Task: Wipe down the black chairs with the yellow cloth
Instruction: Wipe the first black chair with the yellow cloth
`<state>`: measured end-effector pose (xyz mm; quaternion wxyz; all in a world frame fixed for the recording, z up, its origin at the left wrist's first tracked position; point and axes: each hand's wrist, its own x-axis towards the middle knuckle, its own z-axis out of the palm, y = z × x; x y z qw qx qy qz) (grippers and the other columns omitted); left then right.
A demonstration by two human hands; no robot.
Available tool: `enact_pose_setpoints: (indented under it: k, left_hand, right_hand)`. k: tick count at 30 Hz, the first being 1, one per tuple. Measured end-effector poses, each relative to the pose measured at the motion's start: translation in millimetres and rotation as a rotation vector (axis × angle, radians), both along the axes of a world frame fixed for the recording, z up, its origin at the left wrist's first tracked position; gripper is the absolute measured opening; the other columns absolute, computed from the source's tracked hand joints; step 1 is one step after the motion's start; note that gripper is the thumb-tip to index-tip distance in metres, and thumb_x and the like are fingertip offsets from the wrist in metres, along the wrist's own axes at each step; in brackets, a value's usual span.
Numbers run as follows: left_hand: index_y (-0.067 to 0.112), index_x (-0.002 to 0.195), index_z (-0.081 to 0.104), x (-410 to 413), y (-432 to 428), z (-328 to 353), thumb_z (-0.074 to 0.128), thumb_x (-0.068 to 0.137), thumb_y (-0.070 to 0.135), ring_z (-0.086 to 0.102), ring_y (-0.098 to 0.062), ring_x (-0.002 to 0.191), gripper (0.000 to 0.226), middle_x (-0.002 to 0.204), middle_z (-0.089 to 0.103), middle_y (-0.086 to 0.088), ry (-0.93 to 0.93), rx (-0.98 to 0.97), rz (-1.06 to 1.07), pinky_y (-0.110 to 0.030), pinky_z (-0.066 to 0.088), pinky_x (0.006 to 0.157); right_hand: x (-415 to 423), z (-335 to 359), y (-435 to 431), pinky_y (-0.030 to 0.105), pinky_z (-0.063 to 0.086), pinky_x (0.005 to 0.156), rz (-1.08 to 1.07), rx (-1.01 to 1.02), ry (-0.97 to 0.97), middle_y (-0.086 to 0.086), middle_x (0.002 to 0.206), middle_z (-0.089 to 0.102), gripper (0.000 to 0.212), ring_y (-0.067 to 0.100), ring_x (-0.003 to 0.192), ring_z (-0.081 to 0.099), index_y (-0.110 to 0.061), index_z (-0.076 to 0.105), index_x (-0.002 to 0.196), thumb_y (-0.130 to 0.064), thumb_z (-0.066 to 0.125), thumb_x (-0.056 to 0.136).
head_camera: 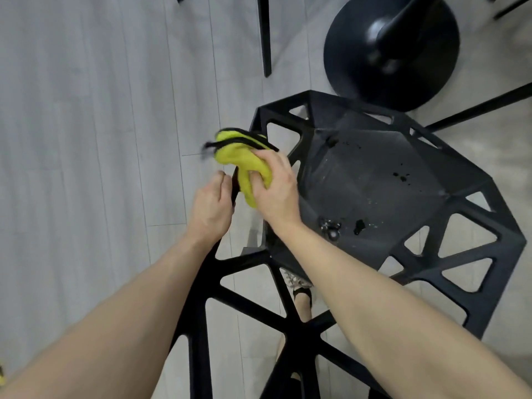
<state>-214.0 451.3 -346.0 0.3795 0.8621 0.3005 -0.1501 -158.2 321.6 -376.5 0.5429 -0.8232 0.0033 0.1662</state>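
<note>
A black chair [374,180] with a faceted seat and open triangular cut-outs stands below me, its backrest lattice nearest the camera. Dark wet spots dot the seat. My right hand [276,188] grips a bunched yellow cloth [244,162] with a black edge at the chair's left rim. My left hand [210,208] curls around the black bar of the frame just left of the cloth.
A black round table base [391,50] stands on the pale wood floor [86,110] beyond the chair. A black chair leg [266,36] rises at top centre, another slants in at right [483,108]. My foot [300,292] shows through the backrest.
</note>
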Motion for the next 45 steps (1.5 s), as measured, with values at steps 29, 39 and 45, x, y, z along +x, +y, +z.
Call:
enact_pose_setpoints:
  k: [29,39,45]
  left_hand:
    - [0.003,0.095,0.047,4,-3,10,0.031,0.118,0.026,0.057,-0.047,0.080,0.037,0.080,0.059,-0.025,-0.021,0.050,-0.079,-0.058,0.045,0.077]
    - [0.007,0.093,0.046,3,0,2,0.032,0.118,0.028,0.053,-0.038,0.074,0.035,0.076,0.056,-0.018,-0.044,0.044,-0.064,-0.051,0.040,0.070]
    - [0.007,0.093,0.045,1,0,-1,0.033,0.118,0.026,0.052,-0.039,0.075,0.034,0.076,0.054,-0.017,-0.051,0.053,-0.081,-0.049,0.039,0.069]
  right_hand:
    - [-78,-43,-42,0.024,0.051,0.075,0.238,-0.404,0.350,-0.011,0.096,0.068,0.035,0.017,0.095,0.069,-0.037,0.079,0.101,-0.018,0.068,0.074]
    - [-33,-32,-52,0.021,0.044,0.073,-0.061,-0.370,0.039,-0.003,0.099,0.054,0.029,0.011,0.081,0.053,-0.030,0.071,0.114,-0.015,0.062,0.091]
    - [-104,-31,-69,0.040,0.053,0.087,0.349,-0.574,0.322,0.009,0.112,0.062,0.026,0.032,0.097,0.064,-0.017,0.068,0.112,-0.013,0.068,0.087]
